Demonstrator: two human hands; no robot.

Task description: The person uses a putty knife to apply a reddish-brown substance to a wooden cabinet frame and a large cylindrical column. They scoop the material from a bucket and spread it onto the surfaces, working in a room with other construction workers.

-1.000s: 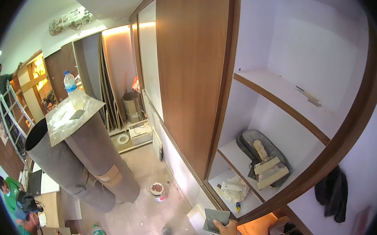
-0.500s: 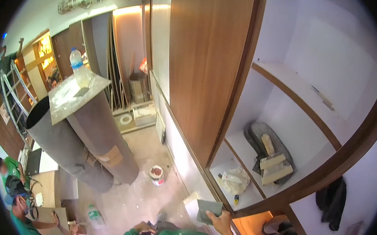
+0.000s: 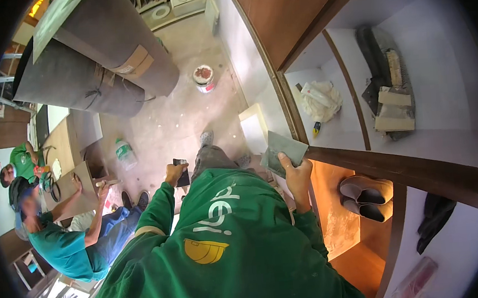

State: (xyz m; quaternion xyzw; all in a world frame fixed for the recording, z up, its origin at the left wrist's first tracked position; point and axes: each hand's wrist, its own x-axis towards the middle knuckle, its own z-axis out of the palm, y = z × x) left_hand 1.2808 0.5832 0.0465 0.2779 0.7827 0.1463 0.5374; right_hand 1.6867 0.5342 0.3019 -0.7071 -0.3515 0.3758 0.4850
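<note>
The right hand (image 3: 297,173) is gripping a flat grey-green sheet (image 3: 284,152) by its lower edge — thumb on the near face, the other fingers wrapped behind it, clamped on the sheet. The sheet is rising up and to the left from the fingertips, tilted, its far corner just in front of a white block (image 3: 255,129) standing on the floor. Just beyond the fingers, to the right, the dark brown edge of the wardrobe shelf (image 3: 395,163) is running across.

The left hand (image 3: 174,173) is closing around a small dark object (image 3: 182,174), fingers curled on it — what it is, I cannot tell. It is sticking out to the right of the knuckles.

Above the right fingers, inside the white compartment, a crumpled white cloth (image 3: 320,99) and a small yellow-and-blue tube (image 3: 316,129) are lying. Below and right of them a pair of grey shoes (image 3: 367,196) is sitting in the orange-lit compartment. Well left of the left hand, a person in a teal shirt (image 3: 63,244) is crouching over a wooden board (image 3: 70,185).
</note>
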